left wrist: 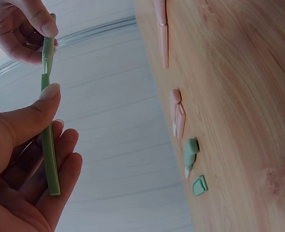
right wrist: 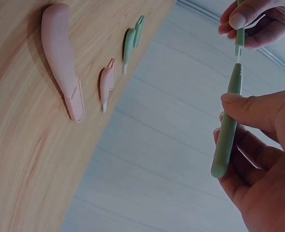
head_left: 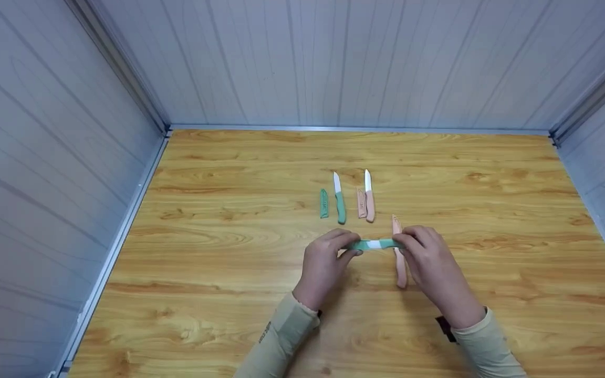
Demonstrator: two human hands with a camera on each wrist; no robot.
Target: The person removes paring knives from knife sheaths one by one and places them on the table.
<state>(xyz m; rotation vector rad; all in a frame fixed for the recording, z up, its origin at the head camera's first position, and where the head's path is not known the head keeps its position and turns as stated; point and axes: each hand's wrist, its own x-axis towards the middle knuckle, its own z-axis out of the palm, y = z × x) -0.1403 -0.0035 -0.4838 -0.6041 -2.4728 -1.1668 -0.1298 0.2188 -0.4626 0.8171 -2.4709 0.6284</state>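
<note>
Left hand pinches the green sheath, right hand the green handle, blade showing between, just below and right of the head view's centre; looks light, stiff, perhaps slick: hold handle and sheath, never blade.

Beige sleeves, dark lettering on the left, black wrist pieces
</note>
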